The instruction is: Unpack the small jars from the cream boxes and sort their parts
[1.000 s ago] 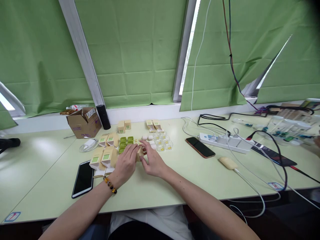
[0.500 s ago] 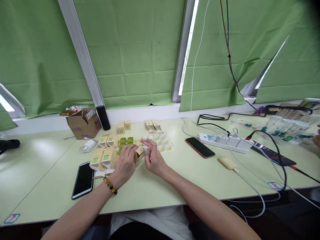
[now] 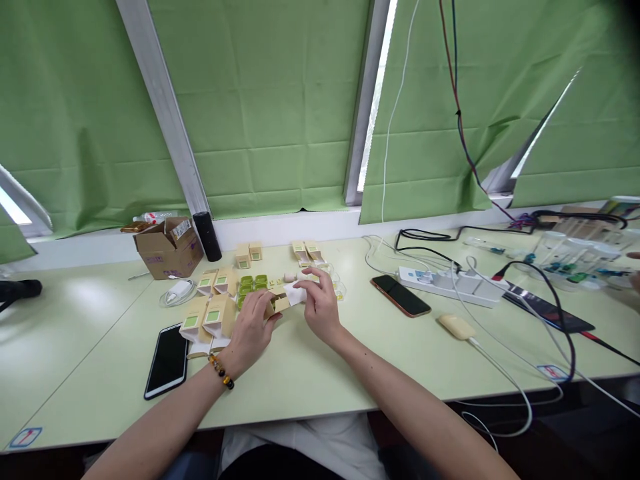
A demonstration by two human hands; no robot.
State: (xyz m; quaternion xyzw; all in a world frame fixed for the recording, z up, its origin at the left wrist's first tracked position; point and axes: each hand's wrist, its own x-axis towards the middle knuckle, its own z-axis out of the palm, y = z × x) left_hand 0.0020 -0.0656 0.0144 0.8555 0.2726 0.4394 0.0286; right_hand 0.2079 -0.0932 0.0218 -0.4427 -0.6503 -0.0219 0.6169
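Observation:
My left hand, with a beaded bracelet at the wrist, is closed around a small tan cardboard box. The box's top is open, and its white inner flap sticks out to the right. Fingers apart, my right hand hovers beside that flap; whether a fingertip touches it I cannot tell. Just beyond the box are green square cups and tiny pale pieces. Clear round cups lie partly hidden behind my right hand. Several tan boxes with green windows stand left of my left hand.
A dark phone lies at left, another phone at right. Further right are a white power strip, cables and a cream mouse-shaped device. Farther back stand a brown carton, a black cylinder and small boxes.
My right hand has moved right, off the box, and its fingers have spread. The white flap now shows folded outward. My left hand keeps the box in nearly the same place.

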